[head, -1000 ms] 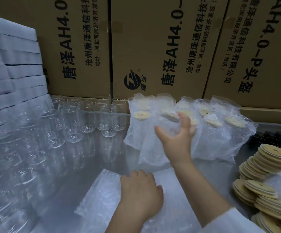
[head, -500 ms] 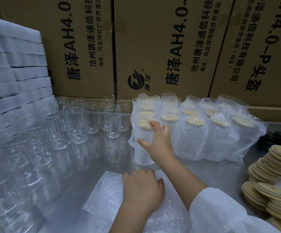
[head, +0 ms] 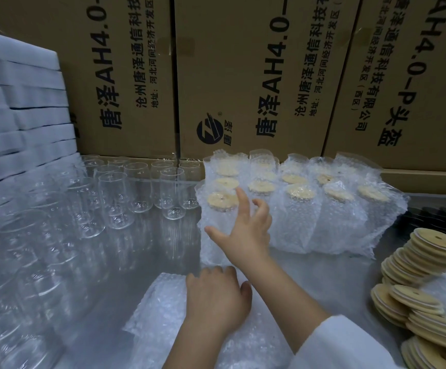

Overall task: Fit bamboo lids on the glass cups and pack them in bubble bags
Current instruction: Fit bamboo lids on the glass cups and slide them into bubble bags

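Now my right hand (head: 243, 235) is spread wide, fingers apart and holding nothing, with the index fingertip up beside the front-left cup (head: 217, 222) in the cluster of packed cups (head: 323, 214). My left hand (head: 216, 299) lies palm down on the flat bubble bags (head: 157, 310), nearer me than that cluster. Bare glass cups (head: 115, 198) stand left of the cluster, loose bamboo lids (head: 429, 251) are stacked to its right, and cardboard boxes (head: 243, 75) rise behind it.

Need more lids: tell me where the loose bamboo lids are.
Head view, far right: the loose bamboo lids lie stacked on the table, right of the bagged cups and the white sleeve.
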